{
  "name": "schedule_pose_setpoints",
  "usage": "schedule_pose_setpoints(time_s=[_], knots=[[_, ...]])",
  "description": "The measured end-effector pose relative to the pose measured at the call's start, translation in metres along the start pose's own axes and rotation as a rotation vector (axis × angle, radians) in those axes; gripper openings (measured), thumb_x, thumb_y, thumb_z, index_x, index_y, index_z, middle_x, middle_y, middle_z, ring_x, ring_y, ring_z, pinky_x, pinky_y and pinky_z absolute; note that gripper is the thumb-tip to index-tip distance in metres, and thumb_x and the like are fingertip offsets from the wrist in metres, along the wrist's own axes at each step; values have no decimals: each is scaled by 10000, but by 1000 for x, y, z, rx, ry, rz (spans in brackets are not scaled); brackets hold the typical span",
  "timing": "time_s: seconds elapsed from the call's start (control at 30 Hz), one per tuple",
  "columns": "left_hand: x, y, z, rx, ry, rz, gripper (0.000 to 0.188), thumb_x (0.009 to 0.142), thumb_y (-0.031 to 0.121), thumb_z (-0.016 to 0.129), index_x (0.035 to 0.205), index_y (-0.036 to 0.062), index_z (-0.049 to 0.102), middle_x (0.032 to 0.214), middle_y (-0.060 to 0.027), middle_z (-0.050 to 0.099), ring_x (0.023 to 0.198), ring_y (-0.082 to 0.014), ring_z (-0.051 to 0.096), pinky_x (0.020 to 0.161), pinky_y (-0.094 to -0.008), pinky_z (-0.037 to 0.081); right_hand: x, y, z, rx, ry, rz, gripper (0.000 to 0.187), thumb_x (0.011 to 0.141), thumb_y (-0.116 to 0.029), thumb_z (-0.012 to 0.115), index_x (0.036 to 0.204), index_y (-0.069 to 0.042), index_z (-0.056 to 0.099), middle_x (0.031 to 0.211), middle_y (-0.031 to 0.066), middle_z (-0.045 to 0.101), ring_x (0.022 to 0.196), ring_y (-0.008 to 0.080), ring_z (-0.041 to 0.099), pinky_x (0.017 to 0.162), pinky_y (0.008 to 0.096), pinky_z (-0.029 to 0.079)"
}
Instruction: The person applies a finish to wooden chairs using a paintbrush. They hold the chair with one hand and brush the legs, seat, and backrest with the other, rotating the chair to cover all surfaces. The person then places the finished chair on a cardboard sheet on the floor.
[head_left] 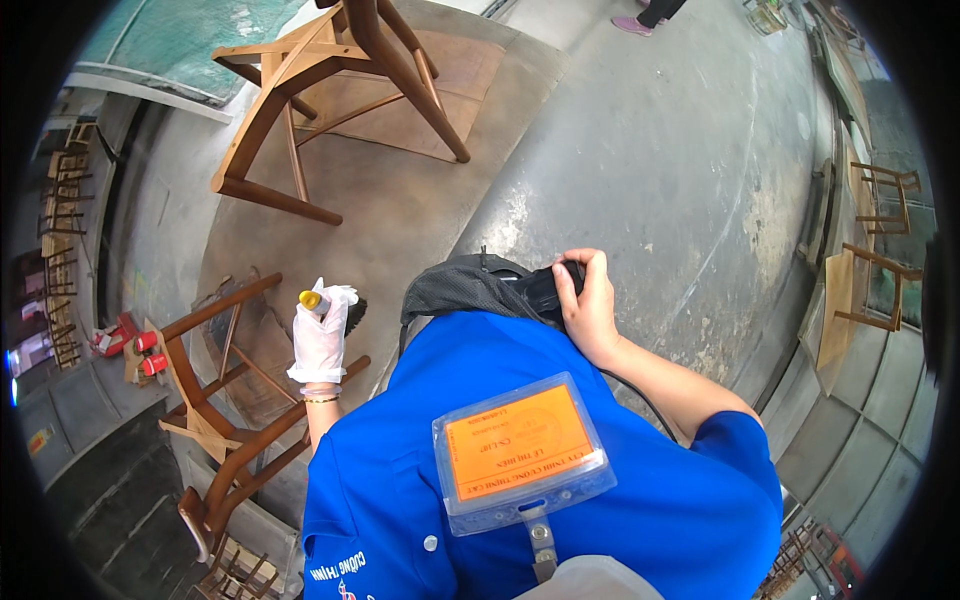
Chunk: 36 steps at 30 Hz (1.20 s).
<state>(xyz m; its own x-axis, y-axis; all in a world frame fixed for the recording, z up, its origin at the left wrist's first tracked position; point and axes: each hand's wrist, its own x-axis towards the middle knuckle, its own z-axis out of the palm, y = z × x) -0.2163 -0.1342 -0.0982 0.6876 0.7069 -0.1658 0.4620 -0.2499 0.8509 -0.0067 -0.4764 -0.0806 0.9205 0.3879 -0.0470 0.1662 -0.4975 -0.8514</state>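
My left hand point(320, 345), in a thin white glove, is wrapped round a brush point(311, 300); the yellow end of its handle sticks up and dark bristles show beside the glove. Just left of that hand lies a brown wooden chair frame point(245, 465), tipped on its side. Bare, my right hand point(592, 318) is closed on the side of a black waist bag point(470, 284) at my front. What the fingers grip there is partly hidden. A second brown chair frame point(300, 60) lies tipped over ahead, to the left.
Flat cardboard point(400, 110) lies under the far chair frame. Red cans point(150, 352) stand at the left. More chairs point(885, 290) line the right side, and stacked chairs point(62, 250) the far left. Another person's foot in a purple shoe point(632, 25) shows at the top.
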Motion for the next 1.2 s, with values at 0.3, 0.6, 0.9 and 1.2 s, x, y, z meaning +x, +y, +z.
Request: schedule_pose_setpoints(time_s=[0.3, 0.6, 0.9, 1.2], knots=[[-5, -5, -3, 77, 2, -142, 365, 1049, 209, 688, 1302, -49, 640, 1088, -79, 803, 1029, -143, 725, 1110, -336, 480, 28, -36, -31, -351, -559, -190, 228, 971, -79, 603, 1194, -37, 574, 1140, 218, 639, 994, 441, 703, 849, 521, 590], [-6, -2, -4, 6, 66, -117, 227, 1023, 233, 693, 1020, 20, 771, 984, -83, 810, 956, -217, 755, 1125, -378, 481, 78, -49, -30, -626, -877, -177, 329, 850, 14, 619, 1165, -10, 709, 1094, 240, 712, 1036, 441, 718, 922, 500, 584], [2, 0, -4, -22, 55, -149, 236, 1023, 216, 700, 1076, -11, 740, 1011, -75, 812, 993, -177, 747, 1161, -370, 451, 51, -28, 14, -299, -739, -46, 270, 969, -52, 635, 1200, 20, 515, 1108, 334, 678, 1120, 516, 661, 988, 520, 543], [9, -7, -15, 11, 18, -205, 265, 1033, 228, 687, 1107, -21, 738, 1042, -88, 813, 1023, -188, 750, 1179, -380, 439, 84, -53, -23, -180, -1078, 43, 600, 906, -196, 806, 1453, -54, 605, 1234, 223, 669, 1228, 373, 647, 990, 432, 553]])
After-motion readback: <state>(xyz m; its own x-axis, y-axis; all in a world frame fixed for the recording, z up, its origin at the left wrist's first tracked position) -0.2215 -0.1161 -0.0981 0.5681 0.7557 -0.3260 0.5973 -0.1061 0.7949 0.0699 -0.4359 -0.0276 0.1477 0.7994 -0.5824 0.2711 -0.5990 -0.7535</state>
